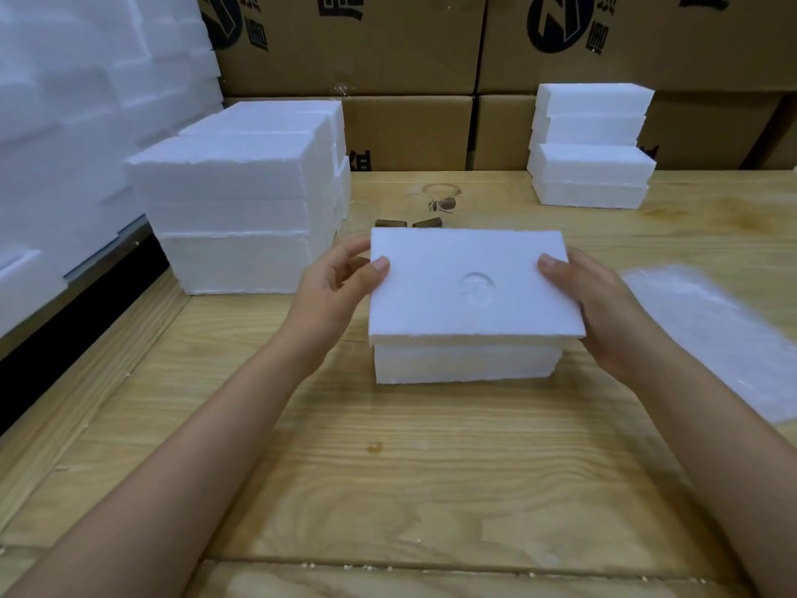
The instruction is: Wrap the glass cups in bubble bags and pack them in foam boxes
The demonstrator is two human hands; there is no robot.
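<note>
A white foam lid with a round embossed mark lies on top of a white foam box in the middle of the wooden table. The lid sits slightly skewed and overhangs the box. My left hand grips the lid's left edge, thumb on top. My right hand grips its right edge the same way. The inside of the box is hidden by the lid, and no glass cup is in view. A stack of clear bubble bags lies flat at the right.
Stacks of foam boxes stand at the left and at the back right. Cardboard cartons form a wall behind the table. More foam pieces pile up at the far left. Two small brown pieces lie behind the lid.
</note>
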